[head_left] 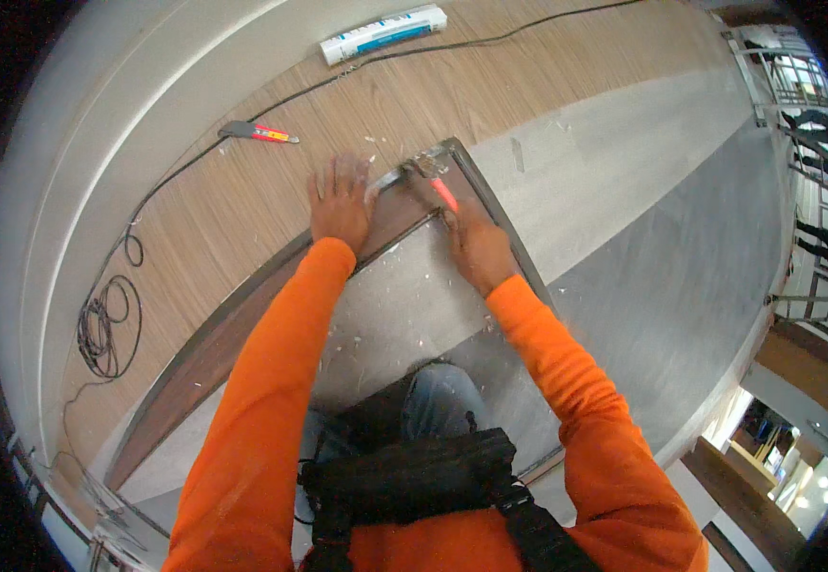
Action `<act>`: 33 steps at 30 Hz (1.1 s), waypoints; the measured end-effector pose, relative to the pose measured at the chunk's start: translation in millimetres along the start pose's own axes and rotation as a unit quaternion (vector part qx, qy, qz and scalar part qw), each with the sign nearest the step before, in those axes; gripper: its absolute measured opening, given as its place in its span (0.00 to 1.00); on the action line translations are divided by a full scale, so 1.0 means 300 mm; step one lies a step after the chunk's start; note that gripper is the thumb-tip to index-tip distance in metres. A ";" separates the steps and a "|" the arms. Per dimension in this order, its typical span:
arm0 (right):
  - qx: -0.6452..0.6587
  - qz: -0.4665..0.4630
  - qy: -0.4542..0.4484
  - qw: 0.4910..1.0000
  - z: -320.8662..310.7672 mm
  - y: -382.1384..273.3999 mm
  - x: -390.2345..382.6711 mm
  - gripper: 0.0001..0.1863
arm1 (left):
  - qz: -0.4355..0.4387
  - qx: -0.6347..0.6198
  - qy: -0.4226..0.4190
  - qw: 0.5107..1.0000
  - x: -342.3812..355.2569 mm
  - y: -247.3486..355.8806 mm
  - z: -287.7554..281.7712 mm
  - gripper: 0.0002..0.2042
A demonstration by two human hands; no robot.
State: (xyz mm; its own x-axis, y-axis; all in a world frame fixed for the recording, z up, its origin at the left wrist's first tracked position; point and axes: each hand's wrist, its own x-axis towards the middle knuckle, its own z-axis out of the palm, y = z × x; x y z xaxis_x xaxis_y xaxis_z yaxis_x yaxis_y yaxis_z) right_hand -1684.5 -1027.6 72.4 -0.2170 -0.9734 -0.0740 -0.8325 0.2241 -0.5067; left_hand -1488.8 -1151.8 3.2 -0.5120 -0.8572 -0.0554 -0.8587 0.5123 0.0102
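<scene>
A brown wooden frame [400, 214] with dark edges lies on the floor, one corner pointing away from me. My left hand [343, 203] lies flat against its outer edge near that corner, fingers stretched and holding nothing. My right hand [481, 250] grips a red-handled tool [444, 194]. The greyish head of the tool is at the far corner of the frame, too blurred to tell its kind. Small pale flakes are scattered around the frame. Beyond my left hand lies a red and grey utility knife [262, 132].
A white and blue cartridge-like tube [383, 34] lies at the far side. A black cable [309, 91] crosses the wood-look floor, its coil [109, 326] at the left near a pale wall [138, 105]. Metal scaffolding [819, 172] and people's dark-clothed legs [819, 243] show at the right.
</scene>
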 end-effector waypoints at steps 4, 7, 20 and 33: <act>-0.043 0.045 -0.069 0.996 0.058 0.008 0.040 0.15 | 0.000 0.008 -0.018 1.000 0.017 -0.003 0.013 0.27; -0.023 0.091 -0.066 0.993 -0.041 -0.062 0.113 0.16 | 0.011 -0.091 0.033 0.995 -0.010 -0.108 0.028 0.24; -0.239 -0.068 0.113 0.962 -0.104 0.413 0.624 0.19 | -0.226 -0.221 0.079 0.945 -0.712 -0.691 -0.072 0.10; -0.044 0.138 0.159 0.977 0.118 0.621 0.308 0.16 | -0.305 -0.238 0.024 0.922 -0.748 -0.754 -0.094 0.16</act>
State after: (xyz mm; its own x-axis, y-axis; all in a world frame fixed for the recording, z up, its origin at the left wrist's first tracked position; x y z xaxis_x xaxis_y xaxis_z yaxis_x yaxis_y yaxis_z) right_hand -1841.5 -1077.7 -59.2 -0.5745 -0.8146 0.0803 -0.7577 0.4921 -0.4287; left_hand -1180.3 -1076.7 41.4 0.0787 -0.9853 -0.1514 -0.8924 -0.1373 0.4298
